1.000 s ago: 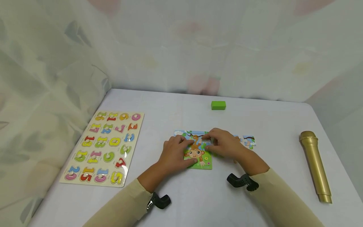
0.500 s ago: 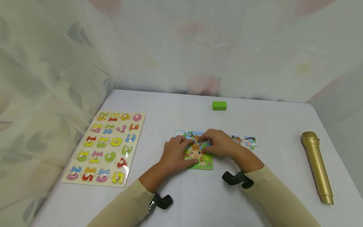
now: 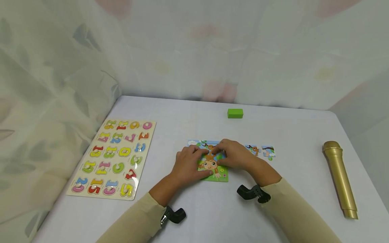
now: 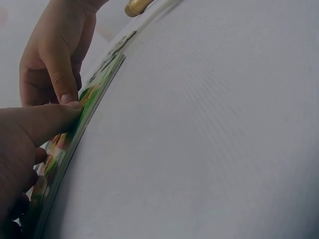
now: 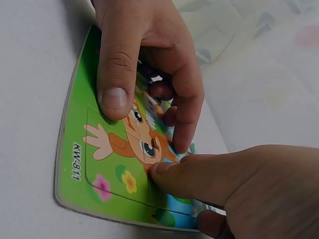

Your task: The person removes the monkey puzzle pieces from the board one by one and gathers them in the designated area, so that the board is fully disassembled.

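A monkey jigsaw puzzle board (image 5: 75, 159) with a green border lies on the table between both hands. My left hand (image 3: 188, 165) rests on its left side, thumb flat near the front edge and fingers bent over the picture. From the right, my right hand (image 3: 235, 155) reaches over the board, thumb and index finger pinching a puzzle piece (image 3: 219, 156) at the monkey's upper body. In the right wrist view, the right thumb (image 5: 167, 174) touches the monkey's head. The hands partly hide the far part of the picture. Loose puzzle pieces (image 3: 268, 151) lie just right of the board.
A number peg puzzle (image 3: 117, 160) lies on the left of the white table. A green block (image 3: 235, 113) sits near the back edge. The gold microphone-shaped tube (image 3: 340, 180) lies along the right side. Patterned curtains (image 3: 197, 50) hang behind.
My right hand has moved a little left across the board, uncovering more of the loose pieces beside it. The left hand keeps its place on the board.
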The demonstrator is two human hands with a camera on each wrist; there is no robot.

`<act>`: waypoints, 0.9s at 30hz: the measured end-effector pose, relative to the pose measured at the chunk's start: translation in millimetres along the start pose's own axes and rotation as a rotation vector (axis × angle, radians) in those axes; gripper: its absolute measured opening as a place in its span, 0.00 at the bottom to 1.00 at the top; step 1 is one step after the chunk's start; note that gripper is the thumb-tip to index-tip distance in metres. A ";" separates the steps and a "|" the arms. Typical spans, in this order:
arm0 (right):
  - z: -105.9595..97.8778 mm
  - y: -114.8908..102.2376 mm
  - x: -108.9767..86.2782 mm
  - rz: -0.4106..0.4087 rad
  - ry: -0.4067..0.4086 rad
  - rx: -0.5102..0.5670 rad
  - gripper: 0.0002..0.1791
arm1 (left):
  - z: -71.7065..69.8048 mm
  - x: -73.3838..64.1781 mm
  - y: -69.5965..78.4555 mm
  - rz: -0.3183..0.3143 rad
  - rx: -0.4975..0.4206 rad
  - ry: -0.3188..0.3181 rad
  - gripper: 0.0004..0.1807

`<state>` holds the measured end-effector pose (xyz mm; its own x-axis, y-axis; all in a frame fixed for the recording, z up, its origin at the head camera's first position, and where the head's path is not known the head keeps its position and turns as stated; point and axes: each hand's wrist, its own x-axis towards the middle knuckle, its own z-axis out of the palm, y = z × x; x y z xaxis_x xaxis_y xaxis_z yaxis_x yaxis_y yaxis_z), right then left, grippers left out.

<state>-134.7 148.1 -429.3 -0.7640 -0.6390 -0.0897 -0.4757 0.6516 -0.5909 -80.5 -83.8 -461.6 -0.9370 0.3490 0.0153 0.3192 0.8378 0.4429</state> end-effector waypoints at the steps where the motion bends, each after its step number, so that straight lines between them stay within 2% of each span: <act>1: -0.3 -0.3 -0.3 -0.001 0.001 0.001 0.16 | 0.2 0.0 -0.1 0.000 -0.001 0.000 0.41; 11: -1.5 -1.7 -0.2 0.036 -0.009 0.110 0.14 | 1.4 -0.1 -0.6 0.003 0.004 0.004 0.41; 27: -5.1 -2.5 -1.0 0.053 -0.055 0.180 0.12 | 2.5 0.2 -1.7 0.008 0.015 0.016 0.41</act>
<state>-135.0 149.2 -423.6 -0.7586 -0.6302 -0.1656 -0.3457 0.6046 -0.7176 -80.9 -84.0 -464.6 -0.9366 0.3488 0.0331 0.3285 0.8415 0.4289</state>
